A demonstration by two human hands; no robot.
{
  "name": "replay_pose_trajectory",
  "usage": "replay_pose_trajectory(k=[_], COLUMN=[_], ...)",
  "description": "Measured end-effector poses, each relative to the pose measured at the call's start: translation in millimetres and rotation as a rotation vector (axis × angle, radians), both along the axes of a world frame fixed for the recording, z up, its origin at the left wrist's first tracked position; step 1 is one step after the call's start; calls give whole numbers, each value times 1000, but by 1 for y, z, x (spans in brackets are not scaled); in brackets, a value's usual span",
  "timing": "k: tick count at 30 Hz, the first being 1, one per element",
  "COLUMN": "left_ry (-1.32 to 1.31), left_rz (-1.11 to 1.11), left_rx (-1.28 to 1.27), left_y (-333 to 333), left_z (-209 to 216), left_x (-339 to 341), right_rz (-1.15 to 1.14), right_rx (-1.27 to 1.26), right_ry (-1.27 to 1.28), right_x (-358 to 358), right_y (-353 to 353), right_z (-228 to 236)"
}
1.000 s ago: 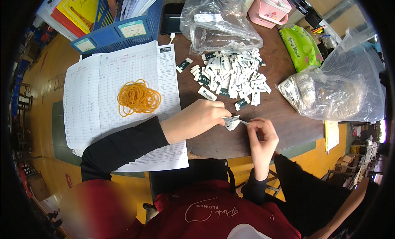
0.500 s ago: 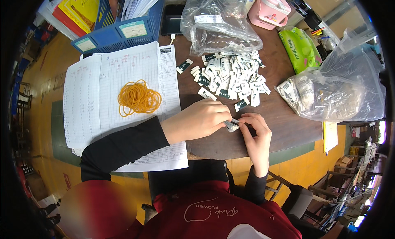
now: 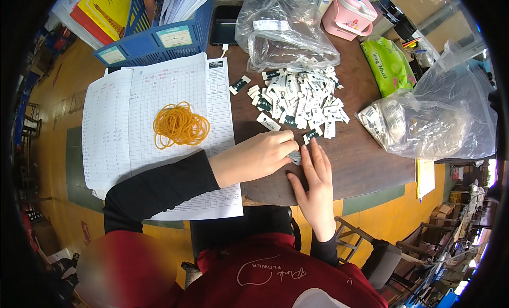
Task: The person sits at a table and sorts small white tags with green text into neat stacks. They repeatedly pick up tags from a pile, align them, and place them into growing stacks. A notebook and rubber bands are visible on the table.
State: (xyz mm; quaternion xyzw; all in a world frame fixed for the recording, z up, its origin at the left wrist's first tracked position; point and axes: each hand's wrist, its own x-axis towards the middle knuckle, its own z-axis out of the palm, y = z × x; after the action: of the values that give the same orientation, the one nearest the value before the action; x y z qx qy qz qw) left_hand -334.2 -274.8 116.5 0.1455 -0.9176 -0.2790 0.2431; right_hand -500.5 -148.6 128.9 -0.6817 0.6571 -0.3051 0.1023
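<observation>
Apparently stacking, the left hand [image 3: 273, 153] is pinching whitish rectangular labels [image 3: 295, 158]; the splayed right hand [image 3: 317, 190] is probably needing another.

The left hand [image 3: 257, 157] mostly covers the small labels [image 3: 295, 157] in its fingers [image 3: 288, 149], so their number cannot be told; whether the right hand [image 3: 316, 194] touches them is unclear. Overlap hides the lower layers of the label pile [image 3: 301, 98]. Along the far edge of the table [image 3: 366, 165], the blue basket [image 3: 143, 45] and clear bag [image 3: 286, 29] are cut off. Notebook [image 3: 154, 90] entries are too small to read. Creased plastic obscures the right-edge bag's [image 3: 442, 114] contents.
</observation>
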Motion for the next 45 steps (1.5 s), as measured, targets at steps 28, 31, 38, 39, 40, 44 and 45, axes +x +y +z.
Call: replay_pose_trajectory(k=[28, 31, 38, 39, 40, 44, 45], left_ry=[23, 20, -3, -6, -2, 7, 6], left_rz=[20, 15, 35, 40, 41, 35, 34], left_rx=[273, 284, 229, 211, 222, 254, 260], left_y=[2, 1, 2, 2, 2, 2, 2], left_z=[4, 4, 4, 4, 5, 5, 5], left_x=[-1, -1, -1, -1, -1, -2, -2], right_rz=[-193, -183, -218, -237, -246, -264, -273], right_rx=[-32, -5, -90, -79, -55, -10, -2], right_ry=[-189, -274, -383, -381, -366, -319, -312], right_x=[3, 2, -2, -3, -4, -7, -6], right_y=[-9, -10, -2, 0, 1, 4, 3], right_z=[-7, -7, -5, -4, -3, -1, -1])
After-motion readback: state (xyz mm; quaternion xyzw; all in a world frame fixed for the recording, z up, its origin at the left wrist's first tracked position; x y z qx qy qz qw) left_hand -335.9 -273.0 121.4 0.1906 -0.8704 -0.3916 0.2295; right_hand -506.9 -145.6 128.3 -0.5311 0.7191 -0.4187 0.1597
